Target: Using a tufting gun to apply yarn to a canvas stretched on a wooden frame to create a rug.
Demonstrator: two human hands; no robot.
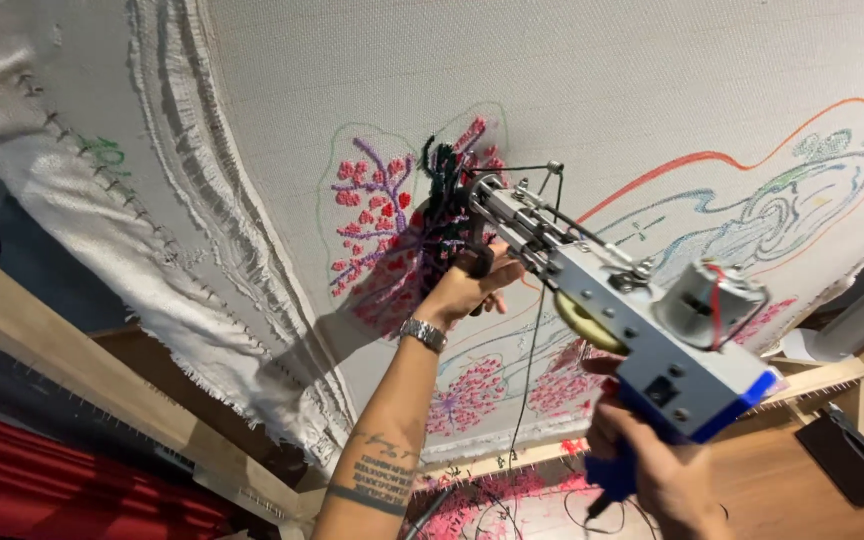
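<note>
Your right hand (652, 460) grips the tufting gun (612, 310) by its blue handle. Your left hand (467, 285) closes on the front grip, steadying its needle, apparently against the stretched cloth (592, 90) at eleven o'clock.

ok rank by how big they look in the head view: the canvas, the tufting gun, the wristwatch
1. canvas, fills most of the view
2. tufting gun, though it is nearer the camera, so it looks enlarged
3. wristwatch, by far the smallest

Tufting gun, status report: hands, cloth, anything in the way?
Right hand grips the tufting gun by its blue handle. Left hand holds its front grip. Needle end at the stretched cloth, on dark yarn. Nothing blocking.
</note>
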